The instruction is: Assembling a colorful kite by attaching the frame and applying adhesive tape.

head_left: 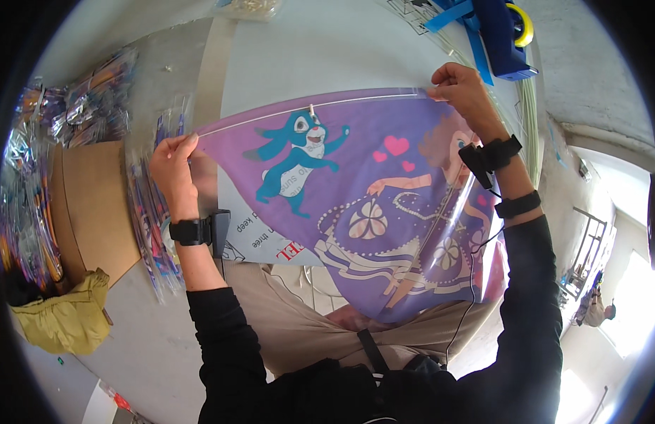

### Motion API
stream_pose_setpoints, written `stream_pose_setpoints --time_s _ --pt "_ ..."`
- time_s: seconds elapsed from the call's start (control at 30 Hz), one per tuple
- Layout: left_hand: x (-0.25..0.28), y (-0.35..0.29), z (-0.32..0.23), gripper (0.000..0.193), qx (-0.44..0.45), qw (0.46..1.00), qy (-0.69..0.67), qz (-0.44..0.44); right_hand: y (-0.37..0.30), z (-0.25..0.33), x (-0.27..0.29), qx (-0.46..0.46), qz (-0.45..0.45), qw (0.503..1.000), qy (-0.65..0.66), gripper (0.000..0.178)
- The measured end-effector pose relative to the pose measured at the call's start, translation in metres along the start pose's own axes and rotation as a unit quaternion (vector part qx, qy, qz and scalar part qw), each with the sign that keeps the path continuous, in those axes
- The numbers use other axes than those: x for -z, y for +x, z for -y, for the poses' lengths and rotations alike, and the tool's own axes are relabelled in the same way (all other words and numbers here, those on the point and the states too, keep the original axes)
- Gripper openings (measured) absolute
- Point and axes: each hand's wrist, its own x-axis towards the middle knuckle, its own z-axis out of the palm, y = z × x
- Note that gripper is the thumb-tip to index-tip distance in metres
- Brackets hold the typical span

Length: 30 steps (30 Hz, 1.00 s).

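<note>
A purple kite (271, 152) of thin printed fabric is stretched between my hands, with a blue rabbit, pink hearts and a figure in a ruffled dress on it. Along its far edge runs a thin white rod (264, 119) with a small white fitting near the middle. My left hand (175, 166) pinches the kite's left corner by the rod's end. Higher up, my right hand (462, 92) is closed on the far edge near the rod's right end. The kite's lower part hangs over my lap, and its right side shines with glare.
Beneath the kite is a pale work table (292, 63). A blue tape dispenser (500, 42) and a bundle of thin pale rods (529, 120) lie at the far right. To the left are a cardboard box (94, 205), packaged bundles (105, 92) and an olive cloth (66, 311).
</note>
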Motion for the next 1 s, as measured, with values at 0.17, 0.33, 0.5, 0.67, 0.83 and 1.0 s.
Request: stream_pose_setpoints --time_s 0.17,0.33,0.5,0.67,0.83,1.0 --pt "0.000 0.000 -0.001 0.013 0.025 1.000 -0.008 -0.002 0.005 -0.008 -0.006 -0.010 -0.007 1.000 -0.015 0.021" --pt "0.000 0.000 -0.002 0.013 0.030 0.999 -0.011 0.004 0.008 -0.012 -0.008 -0.018 -0.010 1.000 -0.011 0.021" --pt "0.001 0.000 -0.002 0.013 0.035 0.999 -0.012 0.007 0.008 -0.007 -0.010 -0.019 -0.019 0.998 -0.061 0.023" --pt "0.002 0.001 -0.003 0.013 0.042 0.999 -0.001 0.010 0.005 -0.005 -0.010 -0.039 -0.022 0.997 -0.069 0.023" --pt "0.002 0.000 -0.003 0.013 0.034 0.999 -0.002 0.009 0.006 -0.005 -0.013 -0.023 -0.026 0.996 -0.078 0.022" --pt "0.000 0.001 0.000 0.014 0.017 1.000 0.003 0.013 0.003 -0.004 -0.015 -0.021 -0.030 0.994 -0.101 0.022"
